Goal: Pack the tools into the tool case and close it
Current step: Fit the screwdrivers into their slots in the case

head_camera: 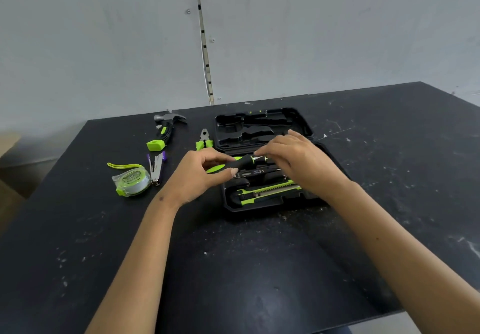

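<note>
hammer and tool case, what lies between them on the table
In the head view, the pliers lie between the hammer and the open tool case, close beside the case's left edge, jaws pointing away from the person. Otherwise bare black table.

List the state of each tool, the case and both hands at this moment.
Tool case: open, flat on table.
Screwdriver: held over case by both hands.
Utility knife: seated in case.
Hammer: on table, unpacked.
Pliers: on table.
Tape measure: on table.
Left hand: gripping screwdriver handle.
Right hand: on screwdriver shaft.
</note>
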